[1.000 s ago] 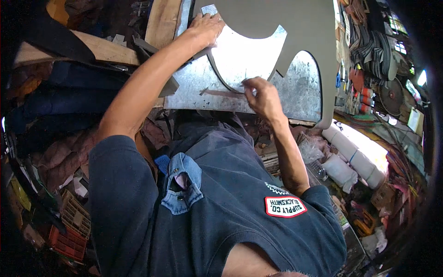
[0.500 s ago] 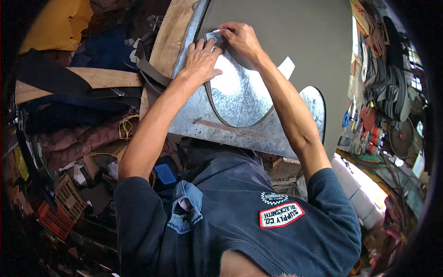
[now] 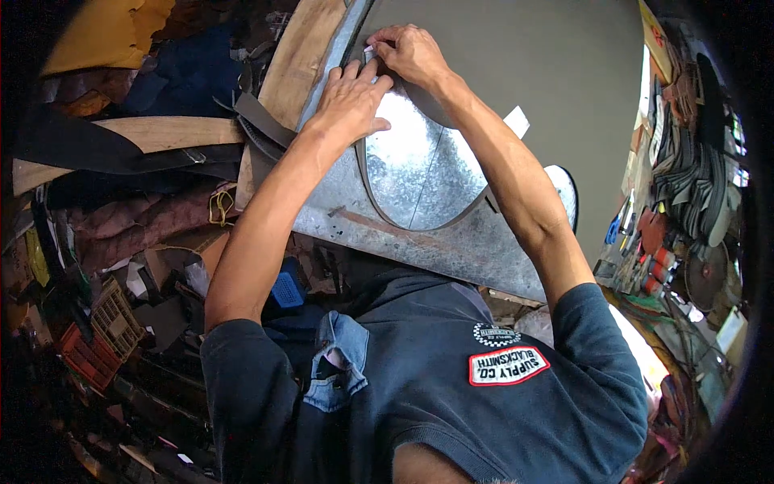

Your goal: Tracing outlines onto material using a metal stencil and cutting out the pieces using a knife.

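My left hand [image 3: 348,103] lies with its fingers stretched out over the upper left edge of a shiny rounded metal surface [image 3: 419,173]. Beside it, my right hand [image 3: 411,55] is closed in a pinch on a small pale piece [image 3: 370,53]; its kind is too small and covered to make out. A narrow grey curved strip [image 3: 377,206] borders the rounded metal. Under and beyond my right hand spreads a large grey-brown sheet [image 3: 548,73] with curved cut edges. A short white strip [image 3: 516,121] shows beside my right forearm.
The worn metal tabletop [image 3: 347,218] has a wooden board [image 3: 302,60] along its left side. Dark offcuts [image 3: 262,125] hang there. Stacked dark curved pieces [image 3: 685,173] and tools line the right. Below left are a blue plastic basket [image 3: 288,289] and crates [image 3: 89,355].
My right hand has shifted slightly left and up with the pinched piece, and less of that piece shows. My left hand stays nearly in place. The whole view has tilted a little.
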### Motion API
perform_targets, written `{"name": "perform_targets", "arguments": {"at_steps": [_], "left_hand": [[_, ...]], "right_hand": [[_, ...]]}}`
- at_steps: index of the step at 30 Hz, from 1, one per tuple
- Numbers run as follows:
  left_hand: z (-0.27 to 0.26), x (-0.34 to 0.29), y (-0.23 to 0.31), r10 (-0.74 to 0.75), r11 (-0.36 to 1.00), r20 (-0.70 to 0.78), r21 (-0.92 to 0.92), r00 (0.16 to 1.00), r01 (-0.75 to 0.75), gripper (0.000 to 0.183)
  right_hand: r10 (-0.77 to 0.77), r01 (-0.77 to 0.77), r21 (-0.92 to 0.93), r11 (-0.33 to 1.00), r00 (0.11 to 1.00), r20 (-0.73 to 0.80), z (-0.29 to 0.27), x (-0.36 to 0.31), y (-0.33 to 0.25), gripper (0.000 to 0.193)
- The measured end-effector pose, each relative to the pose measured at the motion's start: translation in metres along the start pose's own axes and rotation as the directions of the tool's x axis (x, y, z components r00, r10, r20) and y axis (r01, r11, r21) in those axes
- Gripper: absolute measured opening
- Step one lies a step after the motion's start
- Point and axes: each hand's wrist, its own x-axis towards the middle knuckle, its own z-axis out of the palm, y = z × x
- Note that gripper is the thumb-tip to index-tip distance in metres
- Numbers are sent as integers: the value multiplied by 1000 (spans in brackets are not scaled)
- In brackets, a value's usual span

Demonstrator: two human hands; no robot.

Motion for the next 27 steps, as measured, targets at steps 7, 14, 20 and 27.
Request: {"name": "perform_targets", "arguments": {"at_steps": [7, 14, 20, 27], "left_hand": [[-4, 1, 1, -18, 1000, 39, 3, 999, 18, 64], [-13, 6, 3, -38, 999, 191, -28, 981, 44, 72], [-13, 4, 1, -30, 999, 216, -12, 976, 33, 77], [-12, 6, 5, -34, 999, 236, 4, 971, 34, 83]], "right_hand": [[-85, 90, -108, 990, 995, 50, -12, -1, 8, 22], [-118, 105, -180, 978, 991, -60, -23, -11, 24, 20], [-15, 10, -34, 999, 989, -146, -27, -18, 12, 22], [50, -76, -113, 991, 975, -216, -14, -25, 5, 22]]}}
